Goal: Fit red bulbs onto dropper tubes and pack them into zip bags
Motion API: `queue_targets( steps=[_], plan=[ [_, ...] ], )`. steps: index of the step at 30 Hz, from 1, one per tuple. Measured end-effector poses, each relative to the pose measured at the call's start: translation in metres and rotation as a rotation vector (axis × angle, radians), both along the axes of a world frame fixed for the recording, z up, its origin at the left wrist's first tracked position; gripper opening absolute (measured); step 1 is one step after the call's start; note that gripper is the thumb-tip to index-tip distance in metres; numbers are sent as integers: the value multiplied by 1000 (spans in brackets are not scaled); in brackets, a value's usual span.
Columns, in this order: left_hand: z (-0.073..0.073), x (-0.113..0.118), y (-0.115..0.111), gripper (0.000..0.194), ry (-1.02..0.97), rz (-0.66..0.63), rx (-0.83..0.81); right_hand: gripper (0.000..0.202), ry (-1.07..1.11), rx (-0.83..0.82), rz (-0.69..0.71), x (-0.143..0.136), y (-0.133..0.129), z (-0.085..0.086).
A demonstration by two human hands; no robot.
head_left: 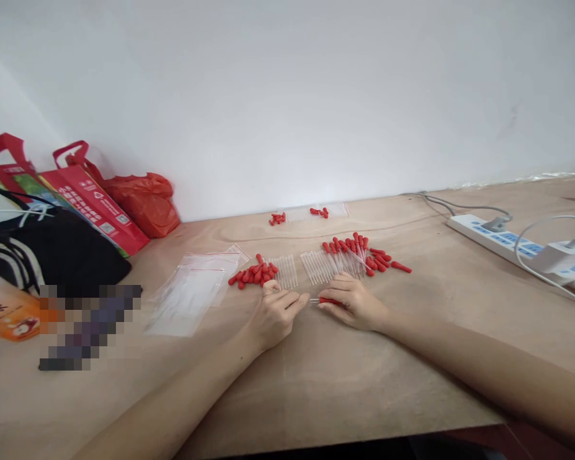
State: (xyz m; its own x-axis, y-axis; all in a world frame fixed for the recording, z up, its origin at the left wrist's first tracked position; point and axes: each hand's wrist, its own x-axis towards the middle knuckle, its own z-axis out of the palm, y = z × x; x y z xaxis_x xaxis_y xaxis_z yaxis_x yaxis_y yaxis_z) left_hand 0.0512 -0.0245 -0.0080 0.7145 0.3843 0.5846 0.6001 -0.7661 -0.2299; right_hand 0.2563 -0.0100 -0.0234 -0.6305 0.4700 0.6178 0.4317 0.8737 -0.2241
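Between my two hands runs a short stretch of clear dropper tube (314, 300). My left hand (278, 314) is closed, its fingertips pinching the tube's left end. My right hand (357, 303) is closed around a red rubber bulb (329, 301) at the other end, and its fingers partly cover the bulb. Just beyond my left hand lie a heap of loose red bulbs (255, 275) and a row of clear tubes (285, 271). Past my right hand is a second row of clear tubes (315, 267), beside a pile of droppers with red bulbs fitted (352, 246).
Clear zip bags (186, 297) lie to the left. Near the wall are more bagged tubes and red bulbs (276, 219). A white power strip (483, 239) with cables sits at the right. Shopping bags (93, 198) and a black bag (76, 246) stand at the left.
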Motion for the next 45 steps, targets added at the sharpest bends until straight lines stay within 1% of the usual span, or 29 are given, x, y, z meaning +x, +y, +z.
queue_targets(
  steps=[7,9,11,15,17,19,21,23,25,27,29,31,33,35,40,45],
  plan=[
    [0,-1,1,35,-30,-11,-15,20,22,-32,28,-2,2,1],
    [-1,0,1,34,-38,-6,-39,19,67,-68,38,-2,2,1],
    [-2,0,1,31,-63,4,-92,17,172,-171,38,-4,1,1],
    [0,1,0,27,-133,18,-224,18,495,-504,19,-9,-2,5],
    [3,-2,0,33,-166,46,-278,23,663,-612,12,-7,2,12],
    [5,-5,1,40,-208,92,-320,24,799,-662,-13,3,13,23],
    [5,-8,3,41,-247,136,-346,20,875,-686,-63,21,31,38],
    [4,-10,5,39,-256,162,-364,23,904,-667,-142,42,54,52],
    [3,-10,6,36,-241,179,-374,28,832,-612,-287,61,77,61],
    [2,-9,6,33,-213,192,-380,35,689,-546,-461,75,98,63],
    [2,-8,6,30,-188,207,-386,41,534,-521,-608,83,113,59],
    [3,-8,6,30,-170,218,-391,38,350,-497,-701,86,124,53],
    [3,-8,5,29,-155,223,-396,29,186,-455,-744,85,130,48],
    [3,-8,6,28,-141,226,-402,22,83,-420,-749,82,133,44],
    [2,-8,6,26,-132,231,-411,18,-26,-421,-738,69,131,35],
    [2,-8,6,25,-132,233,-411,20,-84,-419,-806,61,126,23]
  ],
)
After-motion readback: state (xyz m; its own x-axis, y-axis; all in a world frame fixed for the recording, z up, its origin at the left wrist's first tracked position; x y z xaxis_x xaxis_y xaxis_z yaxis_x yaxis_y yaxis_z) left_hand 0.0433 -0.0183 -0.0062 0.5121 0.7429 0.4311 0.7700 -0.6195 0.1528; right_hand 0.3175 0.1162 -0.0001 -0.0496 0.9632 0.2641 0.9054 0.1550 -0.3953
